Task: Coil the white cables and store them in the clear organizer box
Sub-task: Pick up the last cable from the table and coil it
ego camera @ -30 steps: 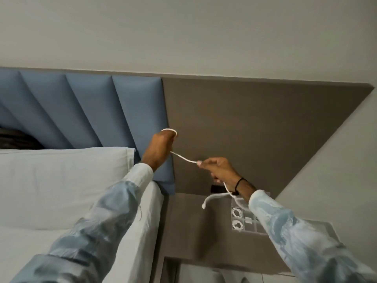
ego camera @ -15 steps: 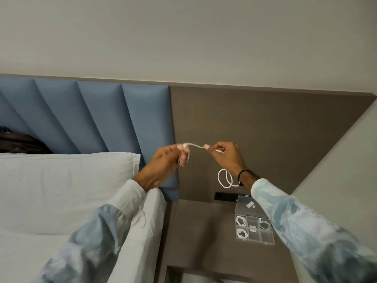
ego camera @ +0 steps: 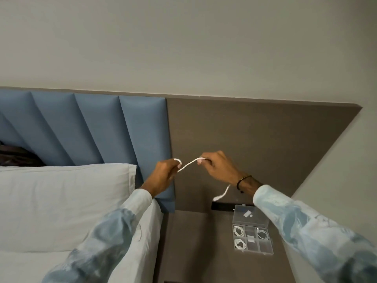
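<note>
Since half a second ago the hands have drawn apart, and the loops that hung below the right wrist are gone; only a loose tail dangles there. Left hand (ego camera: 163, 176) grips one end of the white cable (ego camera: 188, 164), a small loop showing at its fingertips. Right hand (ego camera: 219, 167) pinches the cable further along, the span between them sagging slightly. Below, on the brown counter (ego camera: 195, 246) beside the bed (ego camera: 61, 201), the clear organizer box (ego camera: 252, 237) lies open, three coiled cables in separate compartments.
</note>
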